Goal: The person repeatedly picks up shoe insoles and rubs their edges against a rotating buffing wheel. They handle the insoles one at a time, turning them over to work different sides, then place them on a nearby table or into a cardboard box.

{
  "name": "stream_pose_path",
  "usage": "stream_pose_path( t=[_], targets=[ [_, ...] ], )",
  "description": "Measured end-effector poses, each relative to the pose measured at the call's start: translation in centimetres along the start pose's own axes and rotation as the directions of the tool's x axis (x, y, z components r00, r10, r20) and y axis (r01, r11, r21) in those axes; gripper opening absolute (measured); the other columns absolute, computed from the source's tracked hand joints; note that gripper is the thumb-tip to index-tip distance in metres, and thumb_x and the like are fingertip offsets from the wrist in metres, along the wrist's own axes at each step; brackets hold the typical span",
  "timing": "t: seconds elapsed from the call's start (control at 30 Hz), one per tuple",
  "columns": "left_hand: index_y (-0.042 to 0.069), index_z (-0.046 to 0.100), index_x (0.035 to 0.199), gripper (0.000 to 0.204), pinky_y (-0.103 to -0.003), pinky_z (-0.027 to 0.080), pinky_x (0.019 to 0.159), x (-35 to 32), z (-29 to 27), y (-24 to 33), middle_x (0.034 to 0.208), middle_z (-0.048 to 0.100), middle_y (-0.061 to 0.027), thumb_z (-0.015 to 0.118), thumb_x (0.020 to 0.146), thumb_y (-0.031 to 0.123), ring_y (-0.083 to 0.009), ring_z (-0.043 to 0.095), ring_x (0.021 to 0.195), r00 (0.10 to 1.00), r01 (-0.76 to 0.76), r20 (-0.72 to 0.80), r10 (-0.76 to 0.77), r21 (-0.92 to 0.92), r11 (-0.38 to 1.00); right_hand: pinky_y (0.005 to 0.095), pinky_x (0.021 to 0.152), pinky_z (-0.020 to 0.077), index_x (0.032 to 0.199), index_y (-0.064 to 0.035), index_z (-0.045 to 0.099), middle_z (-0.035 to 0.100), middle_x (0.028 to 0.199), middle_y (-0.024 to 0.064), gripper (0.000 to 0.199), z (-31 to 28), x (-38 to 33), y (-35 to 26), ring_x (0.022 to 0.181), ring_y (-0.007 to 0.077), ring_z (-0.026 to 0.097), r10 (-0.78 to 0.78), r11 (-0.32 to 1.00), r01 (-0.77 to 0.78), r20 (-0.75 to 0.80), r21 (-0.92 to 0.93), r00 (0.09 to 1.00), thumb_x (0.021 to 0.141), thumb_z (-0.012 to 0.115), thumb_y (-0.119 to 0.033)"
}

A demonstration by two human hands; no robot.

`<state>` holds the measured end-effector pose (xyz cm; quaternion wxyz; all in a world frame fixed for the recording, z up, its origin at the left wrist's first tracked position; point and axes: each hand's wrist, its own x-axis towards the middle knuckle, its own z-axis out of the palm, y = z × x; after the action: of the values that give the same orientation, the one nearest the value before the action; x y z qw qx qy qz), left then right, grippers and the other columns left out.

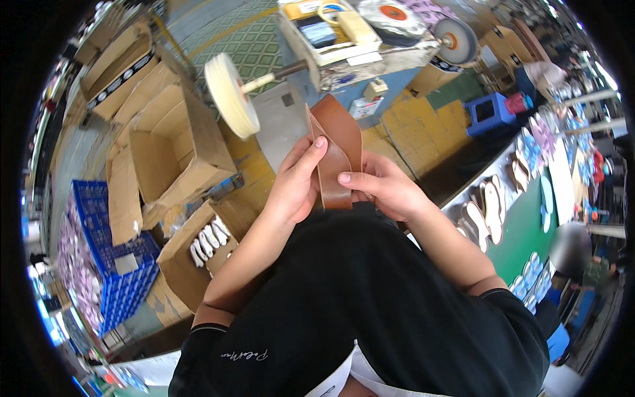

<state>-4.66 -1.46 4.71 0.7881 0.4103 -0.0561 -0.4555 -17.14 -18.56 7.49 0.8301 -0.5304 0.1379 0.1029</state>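
Observation:
A brown leather shoe upper piece (338,159), smooth and bent into overlapping straps, is held up in front of my chest. My left hand (299,177) grips its left edge, with the thumb lying along the outer face. From the other side my right hand (391,188) pinches the lower part, thumb on top and the other fingers partly hidden behind the leather. Just beyond the hands stands a blue-sided polishing machine (407,73). A cream buffing wheel (228,96) sticks out on its left, and a grey wheel (456,41) on its right.
Open cardboard boxes (162,142) stand at left, one holding white rolled items (210,239). Beside them is a blue crate (122,264). A green-topped table (522,245) with soles and sandals runs along the right. A blue stool (488,114) and another person (542,74) are farther back.

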Motion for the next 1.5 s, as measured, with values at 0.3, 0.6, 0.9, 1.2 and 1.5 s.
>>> stream_pose_path(
  t=[0.3,0.6,0.9,1.2,1.5],
  targets=[
    [0.005,0.056,0.159,0.058,-0.048,0.057,0.116,-2.3,-3.0,-0.2,0.151,0.069,-0.0126,0.064,0.119,0.046,-0.0265,0.069,0.136,0.997,-0.067,-0.052,0.061,-0.107,0.992,0.0408,0.103,0.0639,0.149,-0.0023,0.067,0.076,0.135,0.0085,0.048,1.0,1.4,1.9,0.122,0.0193,0.075,0.067,0.993,-0.066,-0.011,0.094,0.998,0.113,0.076,-0.033],
    [0.005,0.051,0.164,0.067,-0.056,0.062,0.110,-2.6,-4.6,-0.5,0.154,0.067,-0.0187,0.055,0.120,0.055,-0.0367,0.075,0.124,0.999,0.032,0.026,-0.027,-0.258,0.966,0.0461,0.109,0.0622,0.155,0.0023,0.062,0.074,0.145,0.0173,0.057,1.4,1.3,2.2,0.130,0.0281,0.075,0.057,0.986,-0.052,-0.023,0.160,0.998,0.115,0.069,-0.038],
    [0.002,0.042,0.174,0.074,-0.048,0.058,0.095,-0.5,-6.4,-1.5,0.145,0.066,-0.0153,0.047,0.121,0.054,-0.0317,0.067,0.116,0.953,0.194,0.301,-0.010,-0.588,0.786,0.0428,0.103,0.0630,0.154,0.0054,0.061,0.076,0.144,0.0230,0.062,-3.0,-5.7,1.4,0.118,0.0305,0.081,-0.027,0.998,0.044,-0.275,0.054,0.961,0.116,0.062,-0.043],
    [-0.004,0.039,0.171,0.081,-0.044,0.060,0.083,1.7,-5.4,-3.1,0.134,0.062,-0.0178,0.042,0.121,0.060,-0.0287,0.063,0.105,0.816,0.489,0.571,-0.084,-0.608,0.626,0.0422,0.075,0.0655,0.157,0.0153,0.051,0.076,0.125,0.0280,0.097,-5.4,-11.3,4.7,0.091,0.0306,0.079,0.011,0.577,0.058,-0.079,0.815,0.997,0.111,0.052,-0.069],
    [-0.011,0.045,0.161,0.074,-0.042,0.067,0.076,3.8,-5.0,-3.7,0.126,0.064,-0.0210,0.047,0.121,0.052,-0.0266,0.066,0.098,0.804,0.509,0.595,-0.027,-0.663,0.549,0.0431,0.074,0.0666,0.157,0.0145,0.052,0.078,0.123,0.0304,0.093,-7.0,-9.6,3.5,0.089,0.0345,0.080,0.053,0.618,0.021,-0.068,0.786,0.996,0.113,0.046,-0.068]
  ],
)
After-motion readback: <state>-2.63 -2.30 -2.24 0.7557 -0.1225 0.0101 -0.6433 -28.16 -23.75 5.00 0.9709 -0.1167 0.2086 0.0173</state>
